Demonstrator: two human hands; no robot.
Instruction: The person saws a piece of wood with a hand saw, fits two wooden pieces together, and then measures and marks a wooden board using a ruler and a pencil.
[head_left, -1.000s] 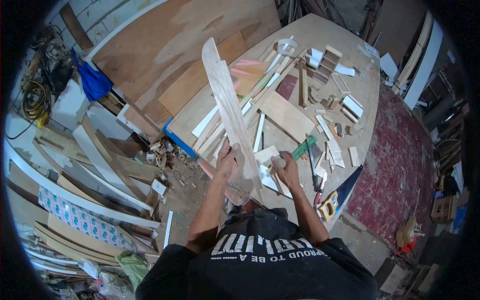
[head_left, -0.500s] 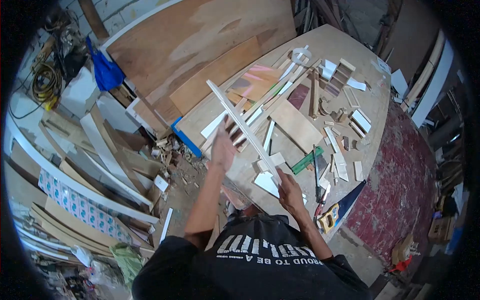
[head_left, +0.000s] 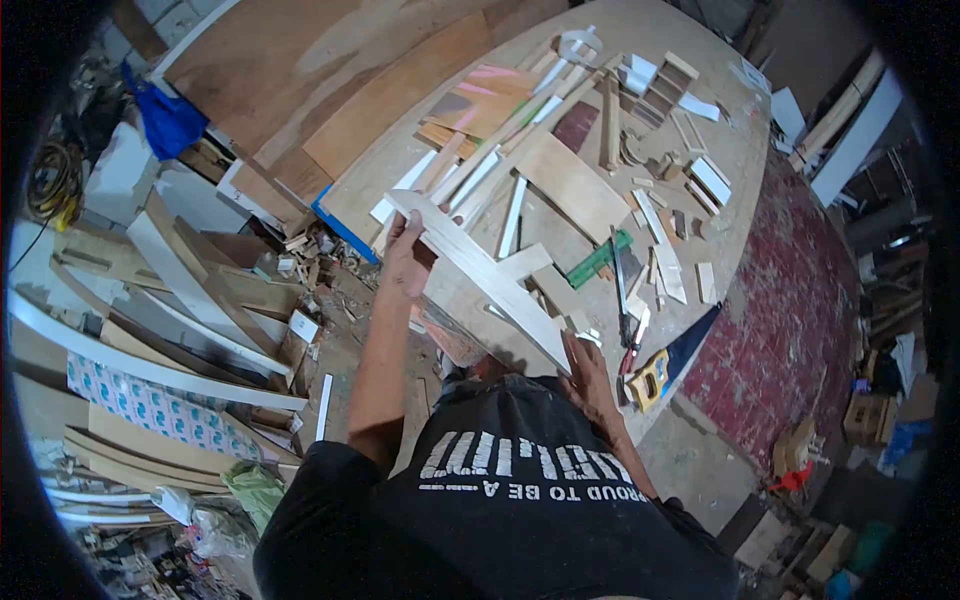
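A pale wooden board (head_left: 490, 272) is held at a slant above the near edge of the worktable, its broad face turned up. At the upper left end of the board my left hand (head_left: 408, 258) is closed around the edge. My right hand (head_left: 590, 378) grips the opposite, lower right end, close to my shirt; some of its fingers are hidden. Under and beyond the board lie wood strips and a flat pale panel (head_left: 570, 185). Just right of the board are a green piece (head_left: 598, 258) and a narrow dark tool (head_left: 620, 295).
A handsaw (head_left: 652, 378) with a yellow handle lies at the worktable's (head_left: 735, 180) near right corner. Small wood offcuts and a wooden divided box (head_left: 668, 90) cover the right side. Large plywood sheets (head_left: 330, 75) lean behind. Curved boards (head_left: 170, 355) stack at left.
The board has come lower and nearer to me, and its broad face has turned up. My left hand, earlier spread beside it, now grips its far end.
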